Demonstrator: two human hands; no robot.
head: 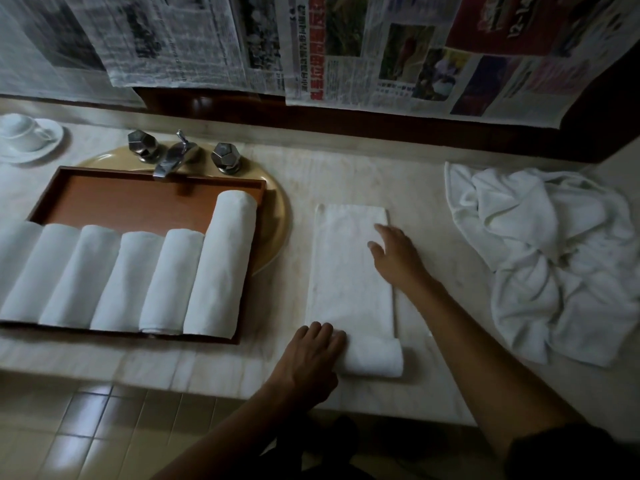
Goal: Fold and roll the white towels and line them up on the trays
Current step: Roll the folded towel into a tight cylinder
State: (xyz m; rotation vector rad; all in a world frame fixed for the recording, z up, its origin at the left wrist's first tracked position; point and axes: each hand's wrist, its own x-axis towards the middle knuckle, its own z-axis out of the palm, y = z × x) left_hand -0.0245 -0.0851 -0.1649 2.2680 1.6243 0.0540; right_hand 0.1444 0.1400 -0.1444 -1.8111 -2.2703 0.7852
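Note:
A white towel, folded into a long strip, lies on the marble counter in front of me, its near end rolled into a short roll. My left hand rests on the left end of that roll, fingers curled over it. Farther up the strip, my right hand lies flat on the towel's right edge with straight fingers. To the left, a brown tray holds several rolled white towels side by side.
A heap of loose white towels lies at the right. The tray sits over a tan basin with a chrome faucet. A white cup and saucer stand at the far left. Newspapers cover the wall behind.

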